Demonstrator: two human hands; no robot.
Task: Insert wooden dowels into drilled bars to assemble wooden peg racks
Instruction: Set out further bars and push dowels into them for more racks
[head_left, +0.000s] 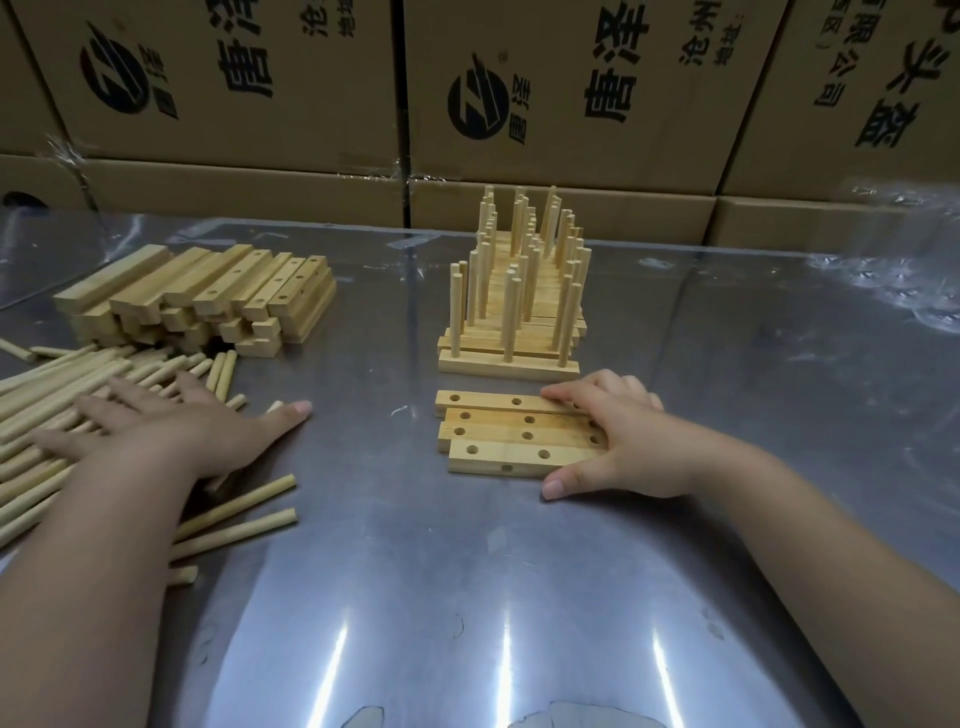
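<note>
Drilled pale wooden bars (514, 431), four, flat, side by side: right ends under right hand (618, 441), fingers curled over far edge, thumb against near edge, clasping set. Left hand (171, 421) flat, fingers spread on loose pale round wooden dowels (52, 415). Finished peg racks (514, 312) just beyond right hand. Brown cardboard cartons (234, 78) behind: black "唐泽", round logo.

the right hand (623, 441) is hiding the drilled bars' (498, 434) ends beneath it; dowels (41, 410) under the left hand (171, 431) are running off-frame.
</note>
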